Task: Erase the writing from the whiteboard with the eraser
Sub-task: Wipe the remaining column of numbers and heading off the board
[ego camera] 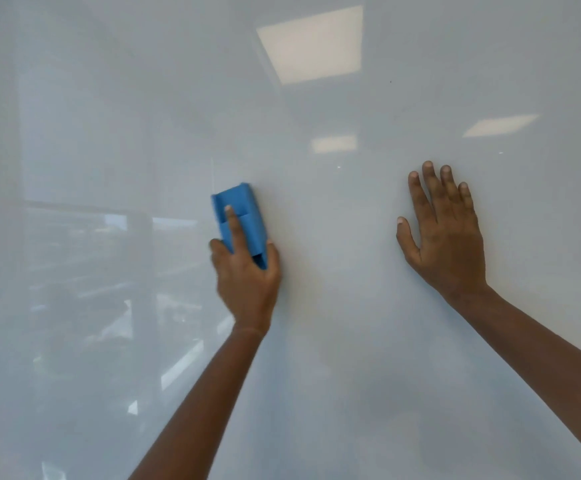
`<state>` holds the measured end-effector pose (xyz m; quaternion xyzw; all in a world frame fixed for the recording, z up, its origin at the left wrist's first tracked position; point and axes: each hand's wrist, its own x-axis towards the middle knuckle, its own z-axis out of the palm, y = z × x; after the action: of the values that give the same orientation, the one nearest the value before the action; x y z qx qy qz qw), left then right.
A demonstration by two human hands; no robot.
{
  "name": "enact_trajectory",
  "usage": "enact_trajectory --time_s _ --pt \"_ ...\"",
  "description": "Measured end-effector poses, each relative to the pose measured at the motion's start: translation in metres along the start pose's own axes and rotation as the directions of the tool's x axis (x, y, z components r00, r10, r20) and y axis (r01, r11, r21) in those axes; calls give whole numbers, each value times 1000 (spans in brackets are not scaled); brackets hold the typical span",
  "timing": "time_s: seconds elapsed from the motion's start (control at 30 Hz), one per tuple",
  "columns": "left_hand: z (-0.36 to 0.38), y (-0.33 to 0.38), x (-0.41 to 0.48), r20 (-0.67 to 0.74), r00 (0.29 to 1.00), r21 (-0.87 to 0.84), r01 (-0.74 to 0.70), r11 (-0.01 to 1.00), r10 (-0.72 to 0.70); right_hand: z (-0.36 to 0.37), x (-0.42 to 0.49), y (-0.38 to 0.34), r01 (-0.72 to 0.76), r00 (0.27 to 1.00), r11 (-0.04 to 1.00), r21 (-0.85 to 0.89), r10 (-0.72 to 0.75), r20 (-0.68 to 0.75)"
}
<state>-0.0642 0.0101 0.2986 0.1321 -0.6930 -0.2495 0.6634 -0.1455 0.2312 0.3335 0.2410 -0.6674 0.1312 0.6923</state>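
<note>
In the head view, the only 1 given, the whiteboard [316, 98] fills the whole frame, glossy and pale, with ceiling lights and a window scene mirrored in it. The blue eraser [240, 220] is pressed flat against the board near its middle, tilted a little to the left. The left hand [247, 271] grips the eraser from below, thumb on 1 side, the other fingers wrapped round the opposite edge, and 1 index finger [231, 223] laid along its back. To the right of the eraser, well apart from it, the right hand [445, 233] lies open and flat on the board, fingers spread, holding nothing. No clear writing shows anywhere in the frame; only 1 tiny dark speck [390, 81] sits above and to the right of the eraser, and I judge the erasing to be nearly or wholly done. The risks from here look small: reflections may hide faint marker traces, so a patch could be missed, and the bare right palm could smear residue or leave prints on the cleaned surface. A loose grip could also let the eraser slip downward under pressure.
</note>
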Motion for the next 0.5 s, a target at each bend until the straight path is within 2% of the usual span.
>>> enact_trajectory --time_s 0.13,0.23,0.27,0.33,0.4,0.5 --pt "17 49 -13 70 979 -94 -182 979 189 -6 1 -5 -35 999 998 53 33 43" --pt "18 58 -15 78 982 -167 -159 973 174 -16 2 -21 -109 993 973 206 96 69" --pt "18 57 -15 90 983 -194 -140 971 160 -20 1 -30 -82 995 964 254 65 76" --pt "16 56 -13 121 984 -258 -95 961 130 -23 -3 -52 58 989 944 325 -98 109" --pt "15 55 -11 149 983 -336 -54 940 110 -21 -8 -74 147 957 923 356 -223 185" --pt "14 53 -9 173 978 -405 -37 914 117 -16 -8 -100 78 948 935 347 -177 265"
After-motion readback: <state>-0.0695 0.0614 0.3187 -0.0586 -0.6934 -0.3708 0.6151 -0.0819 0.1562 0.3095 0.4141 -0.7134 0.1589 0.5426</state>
